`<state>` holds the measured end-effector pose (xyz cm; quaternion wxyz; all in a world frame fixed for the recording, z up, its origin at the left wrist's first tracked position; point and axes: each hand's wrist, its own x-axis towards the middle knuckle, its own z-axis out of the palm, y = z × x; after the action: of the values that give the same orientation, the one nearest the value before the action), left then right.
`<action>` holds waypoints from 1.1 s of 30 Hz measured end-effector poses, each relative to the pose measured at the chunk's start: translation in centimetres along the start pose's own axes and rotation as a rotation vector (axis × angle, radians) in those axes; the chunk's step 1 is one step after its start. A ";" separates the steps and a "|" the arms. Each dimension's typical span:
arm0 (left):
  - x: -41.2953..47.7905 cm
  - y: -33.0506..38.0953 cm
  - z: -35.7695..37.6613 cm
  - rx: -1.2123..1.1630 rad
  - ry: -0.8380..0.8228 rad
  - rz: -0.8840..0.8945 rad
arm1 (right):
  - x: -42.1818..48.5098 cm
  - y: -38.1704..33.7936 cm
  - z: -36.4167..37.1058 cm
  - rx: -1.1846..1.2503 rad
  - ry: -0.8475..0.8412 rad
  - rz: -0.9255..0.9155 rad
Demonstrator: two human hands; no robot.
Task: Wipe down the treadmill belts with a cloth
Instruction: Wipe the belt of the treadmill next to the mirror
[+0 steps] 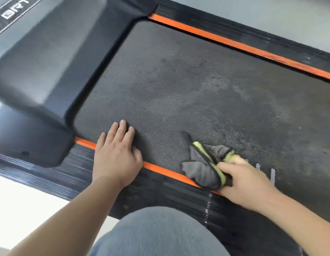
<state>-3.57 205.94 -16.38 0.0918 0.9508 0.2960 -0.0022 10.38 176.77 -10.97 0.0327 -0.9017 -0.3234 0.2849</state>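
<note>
Head view, the only one supplied: the treadmill belt [179, 80] runs across the frame between two orange strips, the near strip [160, 168] and the far strip [234, 43], with the motor cover [40, 61] at its front end. The left hand [116, 154] lies flat, its fingers straight and close together. The fingertips are on the belt and the palm covers the near strip and the ribbed side rail [160, 189]. The right hand [242, 180] grips the cloth [203, 163], a grey piece with yellow-green edging, with the thumb and forefinger closed over the bunched fabric; the other fingers are hidden. The cloth sits on the near edge of the belt and overlaps the near strip, with one loose corner pointing up the belt. The belt's right portion shows pale, patchy streaks; whether these are dust or damp cannot be determined. A knee in grey fabric [156, 231] is at the bottom of the frame. Assessed risks: the bunched cloth presents little wiping face, so passes may leave strips untouched. The far half is a long reach and could be missed. Weight on the left hand could shift the belt. The loose corner could snag in the gap at the side rail.
</note>
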 end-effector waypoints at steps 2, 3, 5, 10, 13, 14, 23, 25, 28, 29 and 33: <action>0.0 -0.1 0.2 0.010 -0.002 -0.007 | 0.0 0.7 0.2 0.034 0.009 0.020; 0.0 -0.1 0.2 0.012 0.000 -0.007 | 0.6 0.4 0.5 0.043 0.028 0.009; 0.0 0.0 0.2 0.007 -0.003 -0.006 | 2.4 -2.0 1.4 0.079 0.096 -0.023; 0.1 -0.4 0.2 0.028 -0.042 -0.002 | 7.7 -13.1 2.4 0.226 0.251 -0.198; 0.2 -0.5 0.3 0.051 -0.045 -0.003 | 8.2 -12.2 2.5 0.237 0.139 -0.167; 0.2 -0.5 0.3 0.048 -0.037 -0.005 | 7.4 -10.6 2.2 0.206 0.113 -0.156; 0.1 -0.3 0.6 0.015 0.020 -0.001 | 1.4 -1.1 1.3 0.029 0.054 0.089; 0.1 -0.3 0.6 0.019 0.013 -0.004 | 3.5 -4.6 2.1 0.022 0.169 0.061; 0.1 -0.5 0.7 0.027 -0.017 -0.005 | 7.9 -12.1 2.8 -0.002 0.310 -0.152; 0.1 -0.6 0.7 0.031 -0.027 -0.005 | 9.1 -14.1 2.7 0.021 0.305 -0.177; 0.3 -0.7 0.7 0.043 -0.029 -0.003 | 10.0 -13.9 2.3 0.118 0.307 -0.245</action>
<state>-3.65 206.51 -17.23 0.0754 0.9520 0.2958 -0.0225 7.61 193.44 -14.44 0.1687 -0.8849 -0.4048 0.1566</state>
